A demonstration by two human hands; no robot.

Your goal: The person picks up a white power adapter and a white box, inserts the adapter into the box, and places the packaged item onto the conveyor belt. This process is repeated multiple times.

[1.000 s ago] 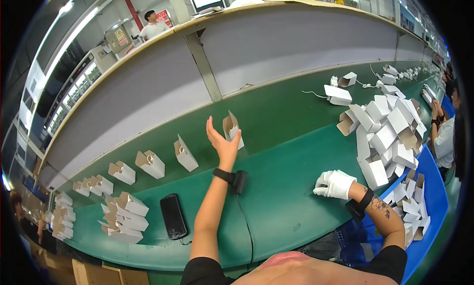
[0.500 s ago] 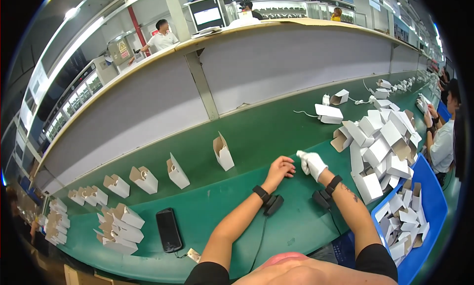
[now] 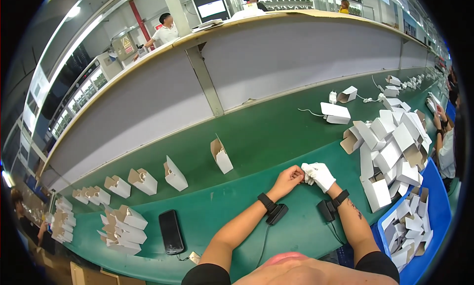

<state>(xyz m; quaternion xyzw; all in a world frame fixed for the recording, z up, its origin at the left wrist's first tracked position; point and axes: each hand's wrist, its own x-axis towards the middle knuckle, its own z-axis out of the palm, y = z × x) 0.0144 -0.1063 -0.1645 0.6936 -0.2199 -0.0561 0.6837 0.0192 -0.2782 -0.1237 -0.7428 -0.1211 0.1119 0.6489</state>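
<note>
My left hand (image 3: 288, 182) is bare, and its curled fingers meet the fingertips of the white glove (image 3: 323, 177) on my right hand (image 3: 318, 175). The left fingers appear to pinch the glove's fingertips. My right fingers are bent inward, and whether anything lies inside them is hidden. Both hands are just above the green table (image 3: 276, 159), and each wrist wears a black strap with a small corded device. Left of the hands, a white open-topped carton (image 3: 224, 161) stands upright, nearest of a row of similar cartons (image 3: 143, 182).
A heap of white cartons (image 3: 390, 147) lies to the right, beside a blue bin (image 3: 442, 206) of more cartons. Grouped cartons (image 3: 126, 230) and a black phone (image 3: 171, 231) are on the left. White corded adapters (image 3: 333, 97) lie farther back. A co-worker (image 3: 446, 147) is at far right.
My hands have come together, with the left fingers now against the glove. The gloved hand has moved slightly nearer to me. The whole view has shifted a little.
</note>
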